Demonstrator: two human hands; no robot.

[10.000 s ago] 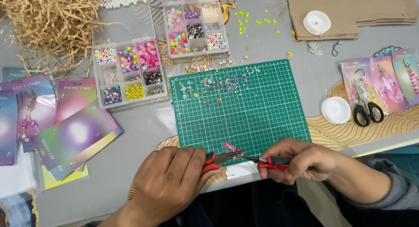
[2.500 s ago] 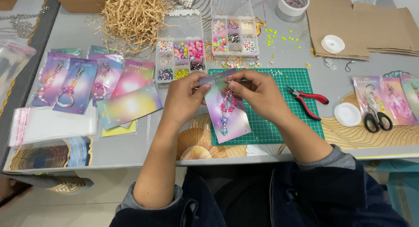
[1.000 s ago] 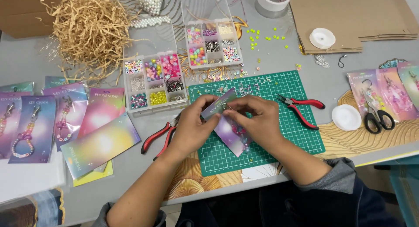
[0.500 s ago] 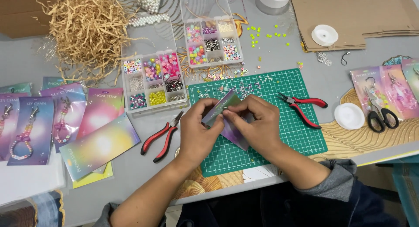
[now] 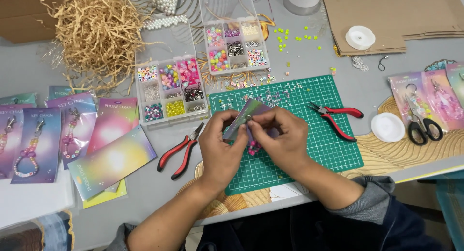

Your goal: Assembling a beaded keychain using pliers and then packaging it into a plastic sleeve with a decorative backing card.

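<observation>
— Because the small iridescent purple backing card is pinched from both sides and tipped up off the work surface, its top edge sits right under the eyes; is that why it hangs above the mat?

— Likely so. The left hand closes thumb and fingers on the card's left edge, and the right hand closes on its upper right part, fingertips meeting near the top. A pink beaded strand dangles below, between the palms.

— And the mat?

— A green gridded cutting mat lies directly beneath, with loose little beads strewn along its far edge, kept from rolling, I would judge. Red-handled pliers lie on its right part, and a second red-handled pair lies just off its left edge, both within easy reach.

— Further out?

— Two clear compartment boxes of coloured beads stand beyond the mat. Finished cards with straps lie spread to the left, more cards with black-handled scissors to the right. All rests on a grey table, with tan paper shred and brown cardboard at the back.
</observation>
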